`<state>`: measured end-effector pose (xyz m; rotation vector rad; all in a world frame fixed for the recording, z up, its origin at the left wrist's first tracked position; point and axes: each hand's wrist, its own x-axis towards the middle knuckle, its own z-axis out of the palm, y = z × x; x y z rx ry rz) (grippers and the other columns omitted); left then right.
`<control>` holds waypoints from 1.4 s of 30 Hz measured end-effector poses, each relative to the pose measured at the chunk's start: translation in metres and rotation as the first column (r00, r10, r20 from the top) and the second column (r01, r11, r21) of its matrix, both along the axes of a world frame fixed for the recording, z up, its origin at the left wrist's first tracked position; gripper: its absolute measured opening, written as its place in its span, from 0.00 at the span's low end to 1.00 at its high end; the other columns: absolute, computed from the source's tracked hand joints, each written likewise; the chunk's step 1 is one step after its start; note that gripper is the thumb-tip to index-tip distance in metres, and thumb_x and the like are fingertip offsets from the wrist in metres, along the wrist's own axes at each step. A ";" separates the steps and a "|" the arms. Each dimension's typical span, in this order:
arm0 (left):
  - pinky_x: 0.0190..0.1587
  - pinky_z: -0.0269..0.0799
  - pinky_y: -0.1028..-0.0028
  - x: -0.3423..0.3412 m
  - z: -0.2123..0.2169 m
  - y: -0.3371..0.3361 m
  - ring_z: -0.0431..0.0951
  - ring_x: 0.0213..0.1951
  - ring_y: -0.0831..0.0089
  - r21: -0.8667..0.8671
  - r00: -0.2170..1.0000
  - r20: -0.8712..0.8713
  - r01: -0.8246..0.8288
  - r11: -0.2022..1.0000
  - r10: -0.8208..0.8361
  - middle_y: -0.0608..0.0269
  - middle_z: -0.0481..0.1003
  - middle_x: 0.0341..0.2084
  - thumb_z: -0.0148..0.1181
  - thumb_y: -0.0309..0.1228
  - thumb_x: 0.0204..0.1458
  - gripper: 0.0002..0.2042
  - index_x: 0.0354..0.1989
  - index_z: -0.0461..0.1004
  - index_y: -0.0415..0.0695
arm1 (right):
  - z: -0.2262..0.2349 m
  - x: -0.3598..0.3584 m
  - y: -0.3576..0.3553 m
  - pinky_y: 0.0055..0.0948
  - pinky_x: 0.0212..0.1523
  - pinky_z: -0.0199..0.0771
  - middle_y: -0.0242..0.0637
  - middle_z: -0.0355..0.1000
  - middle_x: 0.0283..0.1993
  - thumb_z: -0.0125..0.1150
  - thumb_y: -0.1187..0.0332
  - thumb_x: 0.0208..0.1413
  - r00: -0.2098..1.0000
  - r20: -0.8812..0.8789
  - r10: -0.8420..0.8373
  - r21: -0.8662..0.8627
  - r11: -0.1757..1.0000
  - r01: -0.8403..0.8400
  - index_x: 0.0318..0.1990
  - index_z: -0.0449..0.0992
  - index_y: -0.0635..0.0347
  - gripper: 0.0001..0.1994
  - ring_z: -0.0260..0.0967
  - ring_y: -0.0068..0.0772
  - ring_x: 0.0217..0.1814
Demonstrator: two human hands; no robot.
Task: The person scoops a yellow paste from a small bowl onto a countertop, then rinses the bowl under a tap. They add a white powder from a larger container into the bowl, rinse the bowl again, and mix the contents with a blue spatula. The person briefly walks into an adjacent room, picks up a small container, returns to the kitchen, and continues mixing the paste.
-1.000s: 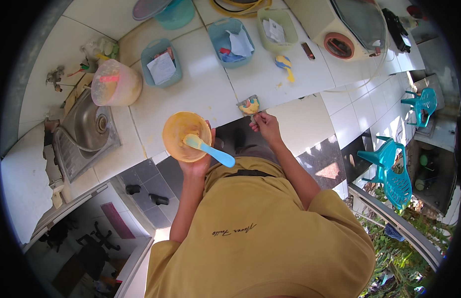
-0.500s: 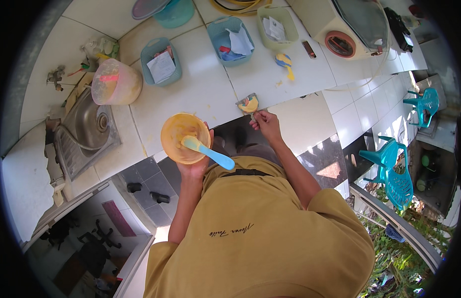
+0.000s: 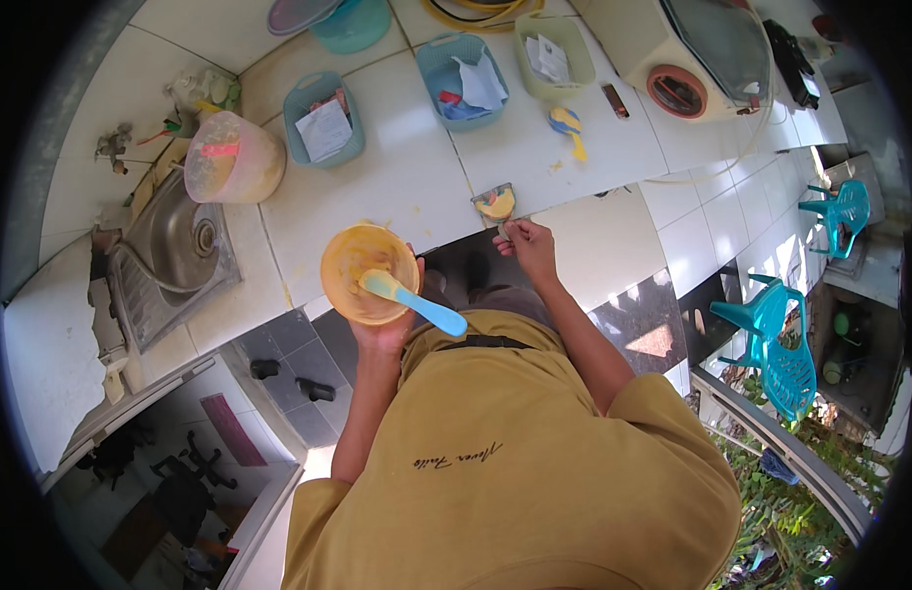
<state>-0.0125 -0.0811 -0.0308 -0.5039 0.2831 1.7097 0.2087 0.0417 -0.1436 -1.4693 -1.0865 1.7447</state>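
My left hand (image 3: 383, 338) is wrapped around an orange-yellow mixing bowl (image 3: 340, 295), holding it just off the counter's front edge. Yellowish paste smears its inside. A spatula (image 3: 431, 313) with a light blue handle rests in the bowl, its paste-coated blade inside and its handle sticking out over the rim toward me. With pinched fingers, my right hand (image 3: 528, 248) grips the handle of a small metal dental impression tray (image 3: 495, 204) filled with yellow paste. The tray is at the front edge of the counter; whether it touches the surface I cannot tell.
On the white tiled counter (image 3: 397, 187) are baskets (image 3: 324, 118) with papers, a pinkish bucket (image 3: 254, 177) and a blue-and-yellow lump (image 3: 566, 122). A steel sink (image 3: 180, 256) lies left; a cream machine (image 3: 623, 49) stands far right. Teal chairs (image 3: 770, 334) are off to the right.
The view has shifted very slightly. Both hands keep their holds on the bowl and the impression tray, with no clear movement of either.
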 end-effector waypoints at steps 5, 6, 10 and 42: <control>0.66 0.55 0.50 0.001 0.002 -0.001 0.65 0.61 0.52 0.002 1.000 -0.025 -0.004 1.000 0.004 0.51 0.68 0.57 0.53 0.49 0.55 0.27 0.59 0.66 0.46 | 0.050 0.013 -0.011 0.23 0.31 0.76 0.37 0.78 0.30 0.56 0.61 0.62 0.968 0.251 0.017 -0.007 1.000 -0.015 0.38 0.76 0.68 0.15 0.75 0.21 0.30; 0.64 0.58 0.49 0.002 0.000 0.001 0.66 0.60 0.53 0.005 0.999 -0.036 0.005 1.000 -0.004 0.53 0.69 0.57 0.52 0.50 0.56 0.27 0.59 0.66 0.46 | 0.066 0.017 -0.018 0.24 0.32 0.76 0.37 0.78 0.30 0.57 0.58 0.61 0.974 0.227 0.018 0.060 0.998 -0.032 0.39 0.75 0.67 0.16 0.75 0.20 0.31; 0.58 0.67 0.51 0.003 -0.010 0.008 0.70 0.56 0.56 -0.059 0.990 -0.126 0.061 0.996 -0.068 0.58 0.70 0.54 0.49 0.53 0.58 0.26 0.58 0.67 0.48 | 0.171 -0.012 -0.041 0.26 0.33 0.76 0.38 0.75 0.39 0.60 0.57 0.58 0.888 0.241 0.391 0.359 0.814 -0.456 0.46 0.72 0.62 0.17 0.75 0.25 0.38; 0.56 0.70 0.56 -0.011 0.068 0.103 0.72 0.53 0.60 0.208 0.975 -0.221 0.049 0.977 -0.002 0.61 0.72 0.52 0.48 0.50 0.58 0.23 0.55 0.69 0.47 | 0.287 -0.047 0.022 0.36 0.28 0.70 0.39 0.75 0.23 0.55 0.68 0.59 0.720 0.447 0.531 0.408 0.595 -0.692 0.40 0.79 0.62 0.10 0.73 0.40 0.26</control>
